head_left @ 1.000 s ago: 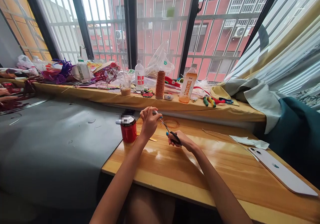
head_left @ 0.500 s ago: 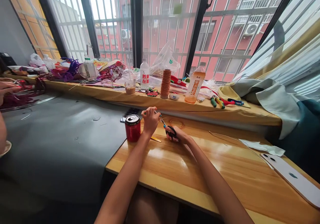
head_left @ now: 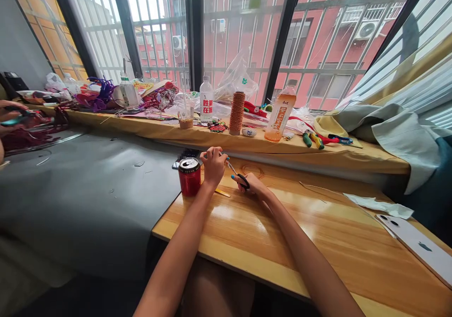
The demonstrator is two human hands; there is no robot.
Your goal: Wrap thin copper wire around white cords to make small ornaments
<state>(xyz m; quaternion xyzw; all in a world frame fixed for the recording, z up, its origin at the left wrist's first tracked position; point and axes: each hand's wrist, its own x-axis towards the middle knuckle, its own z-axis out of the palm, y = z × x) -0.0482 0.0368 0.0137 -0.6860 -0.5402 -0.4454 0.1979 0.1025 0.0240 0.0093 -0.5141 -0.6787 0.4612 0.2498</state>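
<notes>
Black-handled scissors are in my right hand, the fingers wrapped round the handles and the blades pointing up and left. The blades reach my left hand, whose fingers are pinched together; what they hold is too small to make out. Close beside my left wrist stands an open red can with a black rim. Under that wrist lies a flat yellow stick. Behind the scissors, a loose coil of thin copper-coloured wire rests on the wooden table.
On the ledge stand a cord-wrapped cone, a tea bottle, a water bottle, a cup and pliers. A white phone and tissue lie right. Another person's hand works at far left.
The view has shifted slightly. The scissor handles appear closer together in my right hand. At far left, the other person's hand has moved, and a teal-and-black tool now shows in it.
</notes>
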